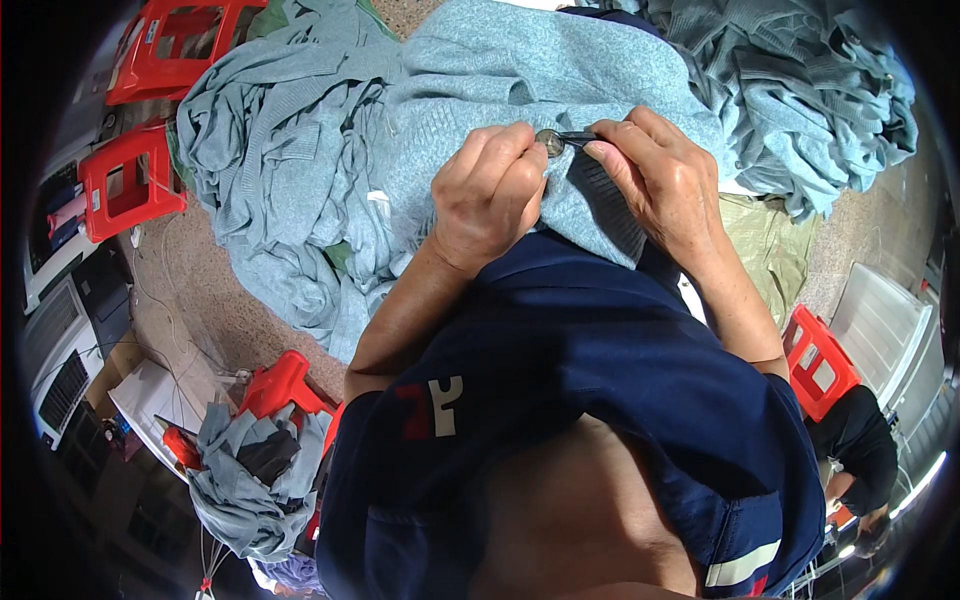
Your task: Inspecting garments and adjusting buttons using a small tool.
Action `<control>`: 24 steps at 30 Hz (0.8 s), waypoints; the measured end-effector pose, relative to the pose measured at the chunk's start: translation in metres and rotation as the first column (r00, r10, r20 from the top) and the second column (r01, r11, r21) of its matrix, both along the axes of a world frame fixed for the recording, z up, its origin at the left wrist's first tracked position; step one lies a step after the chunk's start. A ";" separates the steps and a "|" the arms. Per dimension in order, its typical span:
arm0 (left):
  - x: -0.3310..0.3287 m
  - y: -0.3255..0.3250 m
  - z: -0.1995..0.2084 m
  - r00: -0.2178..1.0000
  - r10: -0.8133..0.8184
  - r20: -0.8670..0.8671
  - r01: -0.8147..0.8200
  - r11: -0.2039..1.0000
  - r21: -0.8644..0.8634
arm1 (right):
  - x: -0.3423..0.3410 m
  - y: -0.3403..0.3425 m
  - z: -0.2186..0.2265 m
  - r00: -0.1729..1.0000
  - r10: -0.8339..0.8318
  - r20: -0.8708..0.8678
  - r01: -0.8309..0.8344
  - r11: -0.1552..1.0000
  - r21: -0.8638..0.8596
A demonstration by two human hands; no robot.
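Observation:
Across my lap and in front of me lies a light blue knit garment [455, 85]. Over it, my left hand [490, 185] is closed, its fingertips pinched beside a small round brownish disc [549, 143]. What those fingers grip is hidden. My right hand [665, 170] is also closed, thumb and forefinger holding a slim dark tool [580, 137] that points left to the disc. Whether the disc is part of the tool or a separate piece, I cannot tell. A darker ribbed part [605, 205] of the knit hangs below my right fingers.
Blue-grey knits are heaped at left [290, 150] and far right [800, 90]. Red plastic stools [130, 180] stand at the left; another red stool [820, 365] is at right, near a person in black [858, 440]. More knits [250, 490] pile up behind left. Loose cords cross the floor.

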State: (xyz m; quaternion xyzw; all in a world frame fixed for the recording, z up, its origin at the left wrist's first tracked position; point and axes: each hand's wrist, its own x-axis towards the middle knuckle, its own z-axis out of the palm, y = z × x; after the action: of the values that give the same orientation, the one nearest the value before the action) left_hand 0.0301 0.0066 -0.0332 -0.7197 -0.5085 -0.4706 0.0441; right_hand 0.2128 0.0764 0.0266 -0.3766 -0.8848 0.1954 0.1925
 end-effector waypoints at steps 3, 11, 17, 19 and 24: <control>0.000 0.000 0.002 1.000 0.010 -0.020 -0.010 1.000 0.001 | -0.001 -0.002 0.001 1.000 -0.016 -0.022 0.015 0.999 -0.029; -0.001 0.001 0.001 0.997 0.000 -0.075 0.004 0.999 0.051 | -0.003 -0.002 0.000 1.000 0.021 0.006 -0.021 1.000 0.017; -0.001 0.000 0.000 0.998 -0.009 -0.055 0.012 0.999 0.044 | -0.004 -0.001 -0.002 0.999 0.039 -0.029 -0.039 0.999 0.007; -0.001 0.000 -0.002 0.999 -0.009 -0.049 0.010 1.000 0.030 | -0.005 -0.001 -0.004 0.999 0.037 -0.030 -0.037 0.999 -0.006; -0.001 -0.003 0.001 0.999 -0.033 -0.012 0.032 0.997 -0.067 | -0.005 -0.001 -0.008 0.999 0.028 -0.044 -0.029 0.999 -0.021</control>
State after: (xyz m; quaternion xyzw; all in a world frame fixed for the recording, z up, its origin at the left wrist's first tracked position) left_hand 0.0288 0.0037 -0.0327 -0.7320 -0.5121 -0.4491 0.0158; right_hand 0.2082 0.0757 0.0182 -0.3614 -0.8836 0.2159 0.2051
